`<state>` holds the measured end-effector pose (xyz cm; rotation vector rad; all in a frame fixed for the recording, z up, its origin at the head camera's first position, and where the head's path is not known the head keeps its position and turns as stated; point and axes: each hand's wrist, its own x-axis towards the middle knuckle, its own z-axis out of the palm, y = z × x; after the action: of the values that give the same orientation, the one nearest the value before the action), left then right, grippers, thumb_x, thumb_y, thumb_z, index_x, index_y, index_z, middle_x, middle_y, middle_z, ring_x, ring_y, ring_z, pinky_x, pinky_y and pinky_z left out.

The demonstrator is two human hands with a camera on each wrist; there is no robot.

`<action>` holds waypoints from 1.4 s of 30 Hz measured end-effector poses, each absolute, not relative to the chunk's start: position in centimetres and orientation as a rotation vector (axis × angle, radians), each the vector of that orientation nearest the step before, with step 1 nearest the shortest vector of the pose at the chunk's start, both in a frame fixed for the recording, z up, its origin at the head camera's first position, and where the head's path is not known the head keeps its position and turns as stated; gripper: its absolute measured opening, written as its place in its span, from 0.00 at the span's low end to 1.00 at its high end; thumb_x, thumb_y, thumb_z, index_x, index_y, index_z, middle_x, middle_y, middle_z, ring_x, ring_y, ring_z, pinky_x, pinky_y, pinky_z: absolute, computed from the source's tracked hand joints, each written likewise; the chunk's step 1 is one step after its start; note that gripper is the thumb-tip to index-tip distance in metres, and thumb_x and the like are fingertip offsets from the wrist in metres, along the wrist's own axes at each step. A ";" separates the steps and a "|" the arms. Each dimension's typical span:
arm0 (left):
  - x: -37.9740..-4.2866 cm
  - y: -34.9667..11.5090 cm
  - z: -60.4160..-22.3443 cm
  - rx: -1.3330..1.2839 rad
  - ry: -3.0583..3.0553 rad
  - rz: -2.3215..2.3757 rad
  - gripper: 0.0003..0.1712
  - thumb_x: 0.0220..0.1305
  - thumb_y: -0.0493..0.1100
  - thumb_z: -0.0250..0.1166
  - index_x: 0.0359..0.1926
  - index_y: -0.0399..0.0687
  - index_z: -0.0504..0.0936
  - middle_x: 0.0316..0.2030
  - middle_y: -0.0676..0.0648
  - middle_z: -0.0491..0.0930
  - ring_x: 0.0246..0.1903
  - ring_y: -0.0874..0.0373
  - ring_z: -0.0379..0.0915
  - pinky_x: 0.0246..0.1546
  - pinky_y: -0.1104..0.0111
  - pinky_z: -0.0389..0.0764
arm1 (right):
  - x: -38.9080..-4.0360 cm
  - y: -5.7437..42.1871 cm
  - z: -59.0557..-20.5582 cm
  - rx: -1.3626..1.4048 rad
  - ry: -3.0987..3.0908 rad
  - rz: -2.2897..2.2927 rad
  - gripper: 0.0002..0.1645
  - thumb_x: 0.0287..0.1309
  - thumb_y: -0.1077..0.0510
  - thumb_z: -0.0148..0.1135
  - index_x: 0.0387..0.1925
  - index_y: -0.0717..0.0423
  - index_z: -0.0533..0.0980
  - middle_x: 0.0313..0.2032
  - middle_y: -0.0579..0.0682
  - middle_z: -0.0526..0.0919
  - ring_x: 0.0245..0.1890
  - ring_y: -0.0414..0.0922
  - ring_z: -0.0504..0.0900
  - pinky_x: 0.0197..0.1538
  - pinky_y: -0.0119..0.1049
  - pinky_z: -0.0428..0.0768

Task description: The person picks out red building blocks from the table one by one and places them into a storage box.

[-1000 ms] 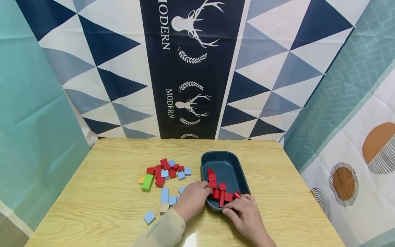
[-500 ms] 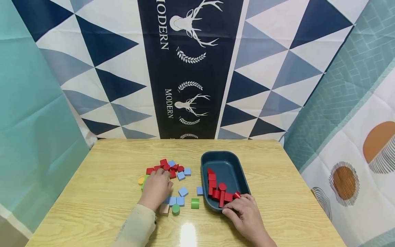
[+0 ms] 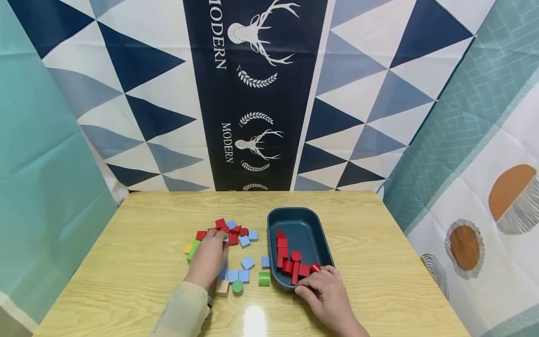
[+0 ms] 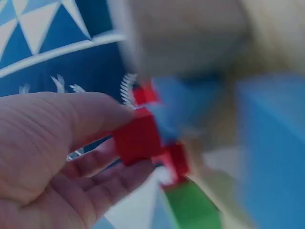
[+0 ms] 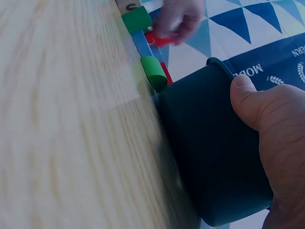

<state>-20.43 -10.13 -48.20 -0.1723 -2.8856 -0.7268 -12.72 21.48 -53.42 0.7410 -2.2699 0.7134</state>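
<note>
Left hand pinches 1 red block left of the tray. Right hand grips the tray's near rim, thumb curled over.

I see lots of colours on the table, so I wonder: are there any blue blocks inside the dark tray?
No, the dark tray holds only red blocks; the blue blocks lie on the wooden table beside it.

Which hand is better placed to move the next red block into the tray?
Left. The left hand is on the loose pile and already pinches a red block. The right hand grips the tray at its near rim.
</note>
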 end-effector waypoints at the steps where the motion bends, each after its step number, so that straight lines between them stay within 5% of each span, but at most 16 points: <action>1: -20.3 -9.5 -47.6 -0.185 -2.851 -0.789 0.18 0.68 0.35 0.73 0.58 0.41 0.85 0.57 0.39 0.81 0.50 0.45 0.86 0.55 0.51 0.89 | -12.7 21.5 -53.4 0.738 -2.275 0.715 0.12 0.51 0.54 0.82 0.33 0.33 0.86 0.31 0.26 0.87 0.33 0.29 0.80 0.56 0.37 0.68; 7: -20.0 -4.0 -44.6 -0.546 -2.661 -0.993 0.17 0.72 0.38 0.70 0.59 0.48 0.84 0.63 0.44 0.79 0.57 0.48 0.83 0.58 0.56 0.88 | -12.8 21.8 -53.3 0.734 -2.274 0.714 0.11 0.52 0.53 0.81 0.33 0.33 0.86 0.32 0.27 0.87 0.33 0.29 0.80 0.57 0.38 0.68; 13: -21.8 1.4 -46.4 -0.871 -2.735 -0.949 0.15 0.74 0.41 0.69 0.59 0.50 0.84 0.61 0.49 0.80 0.58 0.55 0.81 0.61 0.64 0.86 | -12.8 21.5 -53.6 0.758 -2.241 0.723 0.12 0.50 0.53 0.82 0.33 0.33 0.85 0.31 0.27 0.87 0.32 0.30 0.79 0.56 0.38 0.68; 26: -24.1 5.0 -50.3 -0.844 -2.858 -0.381 0.07 0.74 0.46 0.68 0.49 0.59 0.89 0.51 0.55 0.86 0.48 0.59 0.82 0.60 0.65 0.83 | -12.8 21.6 -53.9 0.733 -2.299 0.737 0.12 0.51 0.52 0.81 0.33 0.32 0.85 0.32 0.25 0.87 0.34 0.30 0.80 0.57 0.37 0.68; 42: -24.4 5.1 -51.1 -0.819 -2.784 -0.299 0.04 0.75 0.48 0.67 0.40 0.59 0.88 0.42 0.56 0.85 0.42 0.61 0.81 0.54 0.66 0.83 | -12.7 21.6 -53.5 0.726 -2.309 0.705 0.15 0.51 0.53 0.82 0.33 0.28 0.85 0.33 0.23 0.86 0.37 0.30 0.83 0.57 0.38 0.68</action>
<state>-24.35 5.11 -51.05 -0.8194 -2.7837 -0.2988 -12.68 21.58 -53.50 0.7257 -2.3086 0.7046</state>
